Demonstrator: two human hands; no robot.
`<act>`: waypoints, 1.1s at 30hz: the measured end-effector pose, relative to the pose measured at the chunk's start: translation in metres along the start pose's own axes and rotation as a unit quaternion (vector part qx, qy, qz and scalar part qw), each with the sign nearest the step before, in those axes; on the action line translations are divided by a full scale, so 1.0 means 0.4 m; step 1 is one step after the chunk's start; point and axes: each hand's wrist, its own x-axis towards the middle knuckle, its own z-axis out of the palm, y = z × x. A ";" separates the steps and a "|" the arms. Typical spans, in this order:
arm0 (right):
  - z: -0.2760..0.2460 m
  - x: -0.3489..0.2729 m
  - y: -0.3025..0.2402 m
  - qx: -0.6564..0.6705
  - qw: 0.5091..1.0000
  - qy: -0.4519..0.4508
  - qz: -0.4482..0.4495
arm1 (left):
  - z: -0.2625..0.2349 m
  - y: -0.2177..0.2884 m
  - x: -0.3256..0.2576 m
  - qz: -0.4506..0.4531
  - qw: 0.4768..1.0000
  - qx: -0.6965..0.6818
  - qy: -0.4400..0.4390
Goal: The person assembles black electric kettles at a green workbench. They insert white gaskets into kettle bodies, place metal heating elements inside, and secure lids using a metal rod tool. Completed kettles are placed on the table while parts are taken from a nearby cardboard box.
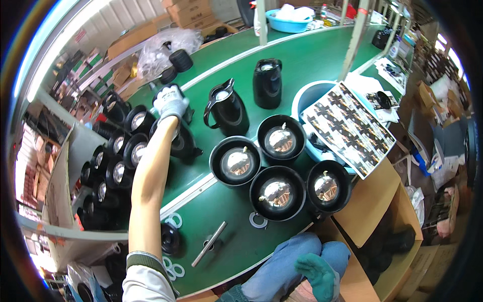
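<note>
My left arm stretches far over the green table. My left hand (171, 103), in a pale glove, is closed at the top of a black jug (187, 111), mostly hidden behind the hand. Beside my forearm is another black jug (183, 146). To the right stand a black jug with a handle and pointed spout (229, 110) and a second upright one (267, 84). My right hand (317, 274), in a green glove, hovers over my lap with its fingers loosely stretched and nothing visible in it. Nearer me are several round black housings with shiny domed bottoms (277, 187).
Many black housings (118, 143) are stacked at left. A metal rod (209, 244), white rings (173, 269) and a black round part (170, 239) lie near the front. A patterned sheet (349, 128) covers a blue basin (300, 95); an open carton (402, 246) stands at right.
</note>
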 end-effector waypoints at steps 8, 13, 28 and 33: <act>0.011 -0.050 0.029 -0.156 0.978 0.113 -0.077 | -0.061 -0.095 0.017 -0.029 0.999 0.001 -0.029; 0.073 -0.001 -0.037 -0.162 0.979 0.000 -0.123 | -0.339 -0.166 -0.113 0.197 0.941 -0.090 0.260; 0.214 -0.018 -0.463 -0.539 0.685 -0.207 -0.444 | -0.846 0.018 -0.792 0.627 0.687 -0.344 -0.126; 0.030 -0.341 -0.291 -0.429 0.859 0.074 -0.269 | -0.582 0.036 -1.030 0.558 0.731 -0.385 -0.074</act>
